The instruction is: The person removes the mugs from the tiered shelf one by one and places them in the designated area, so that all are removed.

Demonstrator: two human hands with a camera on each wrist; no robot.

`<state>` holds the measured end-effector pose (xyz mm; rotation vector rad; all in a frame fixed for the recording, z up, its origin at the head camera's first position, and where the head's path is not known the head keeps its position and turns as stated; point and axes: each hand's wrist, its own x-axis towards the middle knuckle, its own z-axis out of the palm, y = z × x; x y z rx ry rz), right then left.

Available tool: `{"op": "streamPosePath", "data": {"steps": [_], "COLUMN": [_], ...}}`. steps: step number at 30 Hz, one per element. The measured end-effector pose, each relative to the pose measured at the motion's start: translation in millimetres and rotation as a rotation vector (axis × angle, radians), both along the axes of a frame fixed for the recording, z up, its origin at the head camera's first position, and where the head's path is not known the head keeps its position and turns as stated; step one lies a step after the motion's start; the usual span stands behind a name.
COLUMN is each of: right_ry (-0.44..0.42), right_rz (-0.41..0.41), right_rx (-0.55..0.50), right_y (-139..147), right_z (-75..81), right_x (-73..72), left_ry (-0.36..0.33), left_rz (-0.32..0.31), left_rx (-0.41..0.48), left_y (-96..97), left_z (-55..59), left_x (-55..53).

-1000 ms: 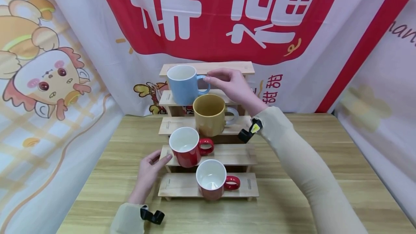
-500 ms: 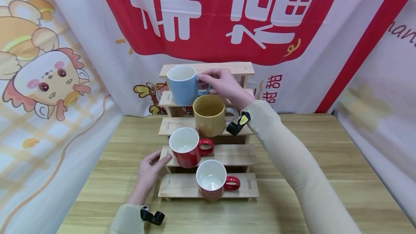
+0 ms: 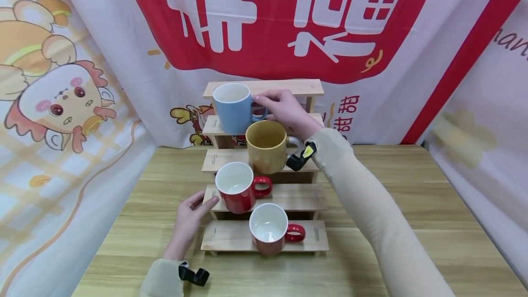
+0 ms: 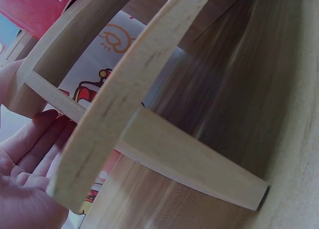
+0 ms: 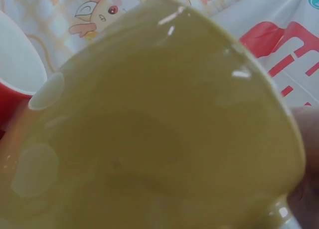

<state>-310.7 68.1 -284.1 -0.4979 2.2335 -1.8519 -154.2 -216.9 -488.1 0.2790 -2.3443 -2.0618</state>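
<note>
A pale wooden tiered display stand (image 3: 303, 196) carries several mugs, one on each of its lower steps. My left hand (image 3: 189, 217) holds the left end of the second step from the bottom, thumb on top. In the left wrist view, the fingers of this hand (image 4: 32, 164) reach below the plank. On the step just under the top one sits a light blue mug (image 3: 234, 113), upright with its handle facing right. My right hand (image 3: 286, 108) pinches that handle. Below this arm is a mustard-yellow mug (image 3: 266, 152), which hides most of the hand in the right wrist view.
A red mug (image 3: 238, 197) with a white inside stands on the second step, close to my left fingertips. On the lowest step is a mug with a red handle (image 3: 295, 233). Behind the stand hangs a printed cloth (image 3: 268, 58). Wooden tabletop (image 3: 371, 242) surrounds the stand.
My right hand has shifted left, from the outer side of the blue mug's handle to its upper part near the mug wall. The mugs and my left hand have stayed put.
</note>
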Motion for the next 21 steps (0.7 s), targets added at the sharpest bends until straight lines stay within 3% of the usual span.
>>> {"op": "streamPosePath", "data": {"steps": [21], "right_ry": [0.029], "right_rz": [-0.034], "right_rx": [-0.082], "right_y": [1], "right_z": [-12.5], "right_x": [-3.2], "left_ry": [0.034], "left_rz": [0.007], "left_rx": [0.024], "left_y": [-0.6], "left_z": [-1.7], "left_x": [0.1]}}
